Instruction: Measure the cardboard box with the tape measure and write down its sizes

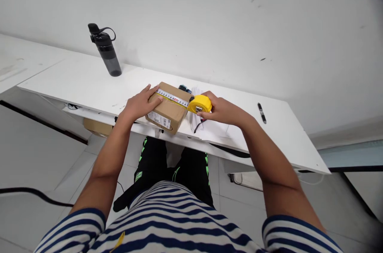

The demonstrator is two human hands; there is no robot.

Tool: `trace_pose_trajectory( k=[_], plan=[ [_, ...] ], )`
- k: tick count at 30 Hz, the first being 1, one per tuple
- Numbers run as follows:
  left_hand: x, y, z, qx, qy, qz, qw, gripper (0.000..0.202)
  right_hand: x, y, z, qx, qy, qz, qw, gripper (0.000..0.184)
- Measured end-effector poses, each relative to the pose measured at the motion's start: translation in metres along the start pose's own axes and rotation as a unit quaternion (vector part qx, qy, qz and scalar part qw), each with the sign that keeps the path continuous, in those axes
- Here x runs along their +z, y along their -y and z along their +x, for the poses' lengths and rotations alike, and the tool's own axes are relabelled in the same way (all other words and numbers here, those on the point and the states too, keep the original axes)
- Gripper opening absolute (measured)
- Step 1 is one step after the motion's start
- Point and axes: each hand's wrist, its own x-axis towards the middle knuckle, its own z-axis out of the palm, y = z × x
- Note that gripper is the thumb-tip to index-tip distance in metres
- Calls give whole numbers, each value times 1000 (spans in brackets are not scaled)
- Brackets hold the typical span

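Note:
A small brown cardboard box (167,106) with a white printed label on its front side sits at the desk's front edge. Across its top lies the pulled-out blade of a yellow tape measure (200,103), running from the box's left end to the case at its right. My right hand (216,108) is closed around that case, just beside the box's right edge. At the left end, my left hand (143,103) grips the box, thumb on its top by the blade; its fingertips partly hide the blade's end.
On the white desk (257,141), a dark bottle (109,55) stands at the back left and a black marker (261,113) lies at the right. Papers (214,128) and a dark blue object (184,88) are around the box. Another cardboard box (97,127) sits on the shelf below.

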Motion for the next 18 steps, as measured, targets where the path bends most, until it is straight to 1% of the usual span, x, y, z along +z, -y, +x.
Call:
trace_pose_trajectory(
  k=[4,7,11,13,15,18],
  plan=[
    [4,3,1,17,-19,-16,1000,69,9,-7,-11,11,-26,22,999,49],
    [5,1,1,13,-14,-17,1000,67,14,-8,-8,7,-35,31,999,50],
    [4,0,-2,9,-17,-36,999,67,13,-6,-2,-11,-42,13,999,54],
    [3,1,-4,17,-20,-49,998,67,12,-3,1,-19,-53,6,998,56],
    [1,2,-5,6,-18,-60,998,67,13,5,7,-30,-65,1,997,55],
    [2,-4,-5,-52,-30,-70,996,65,17,24,30,-54,-59,-24,997,52]
  ],
)
